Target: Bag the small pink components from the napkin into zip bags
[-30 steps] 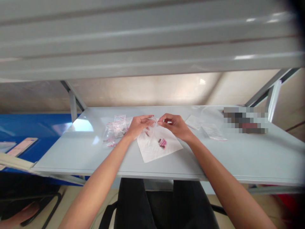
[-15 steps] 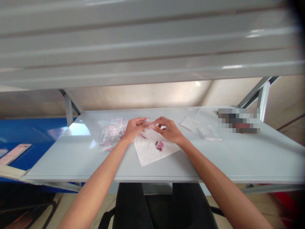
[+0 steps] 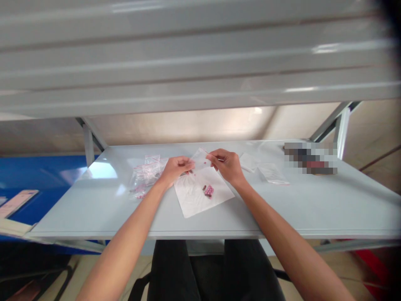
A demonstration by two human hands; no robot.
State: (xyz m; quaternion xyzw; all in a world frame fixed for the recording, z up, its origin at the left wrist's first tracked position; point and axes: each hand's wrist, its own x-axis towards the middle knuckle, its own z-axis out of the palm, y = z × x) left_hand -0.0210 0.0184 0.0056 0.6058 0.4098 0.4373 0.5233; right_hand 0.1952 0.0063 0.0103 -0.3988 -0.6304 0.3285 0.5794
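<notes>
Between my hands hangs a small clear zip bag [image 3: 199,158], stretched out over the white sheet, with a tiny reddish piece showing at its right side. My left hand [image 3: 176,169] pinches the bag's left edge between thumb and fingers. At the opposite edge, my right hand [image 3: 226,165] grips it with the fingertips. Below them, on the white sheet [image 3: 191,202], lies a little cluster of pink beads [image 3: 209,190] with dark pieces beside it. A few more small bits sit near my left fingertips, too small to name.
Several filled clear bags [image 3: 145,177] are heaped on the table left of my left hand. Two flat clear bags [image 3: 272,173] lie to the right. A blurred-out object [image 3: 311,159] is at the back right. The grey shelf [image 3: 200,62] overhangs the table.
My hands have moved apart, the right one going right. The bag, bunched between my fingers before, is now spread flat between them.
</notes>
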